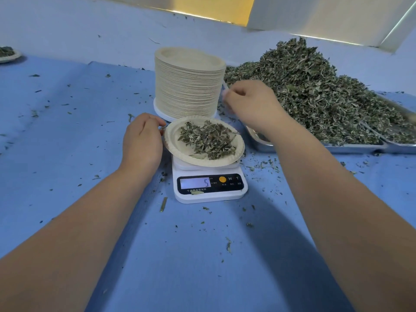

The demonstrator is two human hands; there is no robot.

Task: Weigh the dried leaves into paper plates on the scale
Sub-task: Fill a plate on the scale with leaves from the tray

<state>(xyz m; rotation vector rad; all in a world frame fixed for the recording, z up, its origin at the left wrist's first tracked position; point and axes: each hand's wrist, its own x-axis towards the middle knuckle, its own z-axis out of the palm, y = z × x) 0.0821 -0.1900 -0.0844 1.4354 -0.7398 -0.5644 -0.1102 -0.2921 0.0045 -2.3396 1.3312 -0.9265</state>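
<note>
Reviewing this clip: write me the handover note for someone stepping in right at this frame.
Left hand: fingers curled at the left rim of the paper plate, apparently pinching it.
Right hand: loosely curled between the plate stack and the leaf pile; whether it holds anything is unclear.
The paper plate sits on the scale with a portion of leaves in it; the display reads 5.
Done: this plate is loaded; one filled plate lies far left.
Left: confirm the weight, move the plate off, take the next from the stack.
</note>
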